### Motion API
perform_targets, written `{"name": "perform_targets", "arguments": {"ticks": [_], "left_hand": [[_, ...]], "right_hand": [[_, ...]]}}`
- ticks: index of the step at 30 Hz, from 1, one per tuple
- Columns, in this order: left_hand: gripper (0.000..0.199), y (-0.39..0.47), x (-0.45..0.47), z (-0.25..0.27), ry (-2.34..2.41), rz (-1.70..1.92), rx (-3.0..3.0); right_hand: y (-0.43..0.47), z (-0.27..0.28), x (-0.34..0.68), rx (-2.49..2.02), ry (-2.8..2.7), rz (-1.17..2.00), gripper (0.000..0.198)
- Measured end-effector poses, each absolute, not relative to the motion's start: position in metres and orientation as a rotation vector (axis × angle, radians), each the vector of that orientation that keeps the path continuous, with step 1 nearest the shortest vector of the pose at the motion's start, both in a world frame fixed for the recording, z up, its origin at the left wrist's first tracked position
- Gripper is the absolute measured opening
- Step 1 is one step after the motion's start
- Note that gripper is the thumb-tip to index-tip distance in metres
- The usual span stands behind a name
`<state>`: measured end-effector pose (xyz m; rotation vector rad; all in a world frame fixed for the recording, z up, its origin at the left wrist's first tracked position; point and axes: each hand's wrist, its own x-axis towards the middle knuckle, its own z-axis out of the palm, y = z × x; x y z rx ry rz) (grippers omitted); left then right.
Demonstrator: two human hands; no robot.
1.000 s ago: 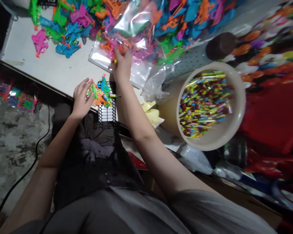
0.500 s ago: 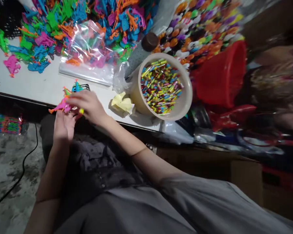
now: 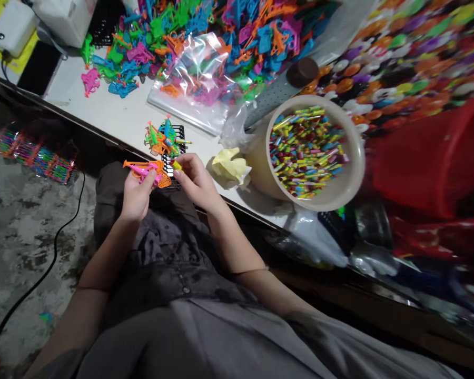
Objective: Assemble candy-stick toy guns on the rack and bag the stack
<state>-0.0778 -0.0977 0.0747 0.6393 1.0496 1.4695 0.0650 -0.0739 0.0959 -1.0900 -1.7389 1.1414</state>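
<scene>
My left hand (image 3: 137, 196) is closed on a pink and orange plastic toy (image 3: 144, 169) at the table's front edge, its thumb on top. Just to the right, my right hand (image 3: 195, 181) pinches a small yellow and dark red tube piece (image 3: 176, 165), apart from the toy. Behind both hands, a few assembled green, blue and orange toys (image 3: 161, 138) lie on a black plastic rack (image 3: 177, 131). A white bucket (image 3: 256, 158) of small colourful wrapped tubes (image 3: 306, 152) stands to the right of my right hand.
Loose coloured plastic parts (image 3: 197, 21) are heaped at the back, partly under a clear plastic bag (image 3: 193, 79). Crumpled yellow paper (image 3: 231, 166) lies beside the bucket. A red container (image 3: 418, 152) stands at right. A black cable (image 3: 55, 247) runs along the floor.
My hands have drawn apart; the right one has moved off the toy with the small tube piece in its fingers. The view has swung left, showing more of the rack.
</scene>
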Motion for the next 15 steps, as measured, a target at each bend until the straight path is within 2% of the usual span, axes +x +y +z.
{"name": "perform_targets", "arguments": {"ticks": [7,15], "left_hand": [[0.041,-0.104,-0.082,0.066,1.158,1.373,0.901],[0.043,-0.098,-0.088,0.064,1.181,1.323,0.994]], "right_hand": [[-0.076,0.104,0.070,-1.182,-1.904,0.986,0.042],[-0.076,0.110,0.077,-1.118,-2.171,0.891,0.043]]}}
